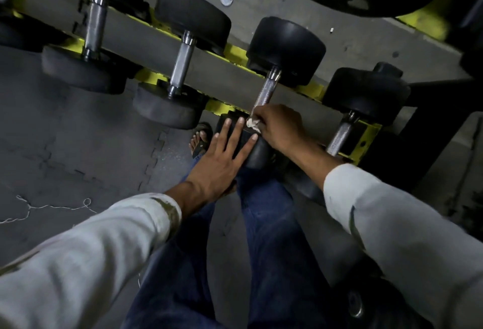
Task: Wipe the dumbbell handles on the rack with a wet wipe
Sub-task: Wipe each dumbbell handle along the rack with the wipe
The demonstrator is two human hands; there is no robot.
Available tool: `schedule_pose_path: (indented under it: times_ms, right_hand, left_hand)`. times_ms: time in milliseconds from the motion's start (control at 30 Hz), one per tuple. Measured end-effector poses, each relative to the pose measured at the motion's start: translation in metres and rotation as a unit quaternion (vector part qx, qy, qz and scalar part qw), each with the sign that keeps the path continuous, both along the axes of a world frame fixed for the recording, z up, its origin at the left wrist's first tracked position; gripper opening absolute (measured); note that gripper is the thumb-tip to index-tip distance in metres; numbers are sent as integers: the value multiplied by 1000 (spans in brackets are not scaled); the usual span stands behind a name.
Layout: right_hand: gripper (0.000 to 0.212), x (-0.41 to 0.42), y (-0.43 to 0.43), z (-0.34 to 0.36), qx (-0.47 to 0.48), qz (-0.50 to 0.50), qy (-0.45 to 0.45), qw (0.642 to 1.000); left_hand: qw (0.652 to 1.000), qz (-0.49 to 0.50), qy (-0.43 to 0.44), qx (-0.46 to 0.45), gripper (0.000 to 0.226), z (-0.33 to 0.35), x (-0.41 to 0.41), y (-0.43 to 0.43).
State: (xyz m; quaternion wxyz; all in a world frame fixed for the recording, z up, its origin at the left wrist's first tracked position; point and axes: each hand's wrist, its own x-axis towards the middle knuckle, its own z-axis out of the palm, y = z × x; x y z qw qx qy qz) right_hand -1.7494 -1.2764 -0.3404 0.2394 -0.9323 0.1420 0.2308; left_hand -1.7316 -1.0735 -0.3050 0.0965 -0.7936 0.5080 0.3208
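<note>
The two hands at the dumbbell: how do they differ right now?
The left hand lies flat, fingers straight and spread; the right hand is curled. The left hand holds nothing and rests on the near black head; the right hand grips a white wet wipe at the lower end of the metal handle. Both are at the same dumbbell, in pale sleeves.

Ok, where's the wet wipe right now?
Head view, right of centre: the wet wipe is pinched in the right hand at the near end of the third dumbbell handle from the left, beside the left hand.
</note>
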Motion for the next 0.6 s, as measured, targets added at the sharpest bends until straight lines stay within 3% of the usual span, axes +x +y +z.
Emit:
schedule_pose_path:
  times_ms: [100,267,300,333,400,433,600]
  right_hand:
    - [9,-19,0,-16,18,-156,49,986]
    - [4,-5,-3,-51,235,-321,113,910]
    - [13,-1,-3,-55,250,-337,115,900]
    - [19,2,-3,-59,254,-339,114,899]
    - [3,-1,-3,-56,239,-324,115,908]
    - [11,-5,-3,-50,220,-316,110,916]
    - [6,-14,1,-28,207,-225,17,952]
  left_hand:
    - [1000,-3,1,3,123,-1,1,0]
    - [1000,-15,0,6,131,-5,3,2]
    - [1000,-19,-2,7,129,-4,4,2]
    - [1000,-23,-2,8,127,-3,5,1]
    - [1000,-23,3,15,121,1,6,1]
    - [1000,-22,5,17,119,3,7,1]
    - [999,-32,23,19,117,6,13,-2]
